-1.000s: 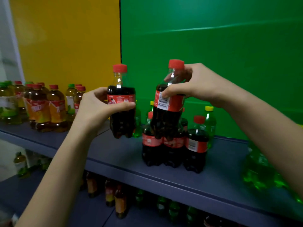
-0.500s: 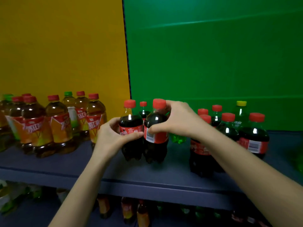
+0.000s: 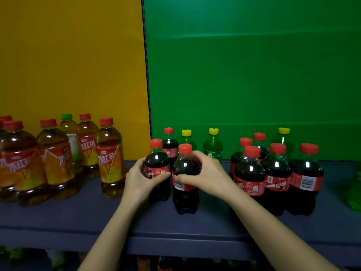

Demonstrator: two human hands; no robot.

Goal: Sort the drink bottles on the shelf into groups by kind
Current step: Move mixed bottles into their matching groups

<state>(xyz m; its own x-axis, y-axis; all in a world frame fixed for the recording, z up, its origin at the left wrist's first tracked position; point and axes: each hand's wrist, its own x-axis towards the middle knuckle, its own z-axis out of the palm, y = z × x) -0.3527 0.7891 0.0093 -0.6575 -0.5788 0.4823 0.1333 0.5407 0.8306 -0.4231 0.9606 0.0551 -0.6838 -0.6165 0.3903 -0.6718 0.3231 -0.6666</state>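
Observation:
Two cola bottles with red caps stand side by side on the dark blue shelf (image 3: 97, 216). My left hand (image 3: 140, 180) grips the left cola bottle (image 3: 157, 163) around its label. My right hand (image 3: 207, 175) wraps the right cola bottle (image 3: 184, 184) at its shoulder. To the right stands a group of several cola bottles (image 3: 277, 173). Green soda bottles with yellow caps (image 3: 213, 145) stand at the back. Several iced tea bottles (image 3: 110, 159) with orange-red labels fill the left part of the shelf.
A yellow panel (image 3: 74, 55) and a green panel (image 3: 254, 75) form the back wall. A green bottle (image 3: 354, 190) shows at the right edge. A lower shelf holds more bottles (image 3: 164, 264), dimly seen.
Both hands have brought their cola bottles down from the air onto the shelf, side by side, left of the cola group. The view has shifted and lowered.

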